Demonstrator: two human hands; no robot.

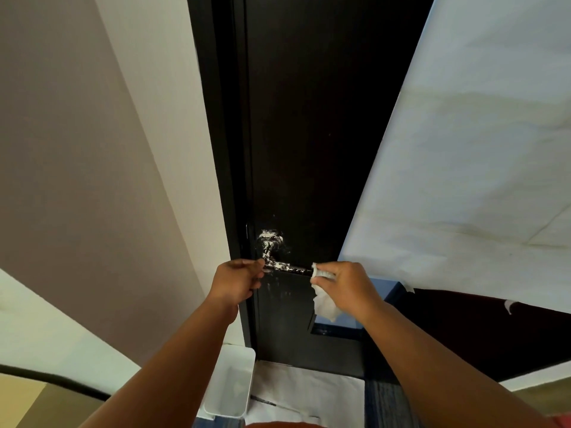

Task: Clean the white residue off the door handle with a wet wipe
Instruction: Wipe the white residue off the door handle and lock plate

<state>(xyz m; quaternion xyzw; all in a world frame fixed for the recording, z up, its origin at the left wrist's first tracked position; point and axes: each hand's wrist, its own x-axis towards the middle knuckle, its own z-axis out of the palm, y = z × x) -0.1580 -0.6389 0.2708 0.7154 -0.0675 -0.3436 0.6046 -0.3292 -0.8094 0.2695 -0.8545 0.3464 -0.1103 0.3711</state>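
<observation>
Both bare arms are stretched forward, with the hands held level and apart.
The left hand [238,281] is curled, its fingertips pinched on the door handle [290,267] near the bend; the right hand [343,285] is closed round a wet wipe [324,302] at the handle's free end.

My forearms [173,359] are bare along all their length, and my left hand [236,281] and right hand [346,285] are bare too. A strip of orange-red garment [284,424] shows low between my arms, with a pinkish-red sleeve edge [564,423] on my right arm.
</observation>
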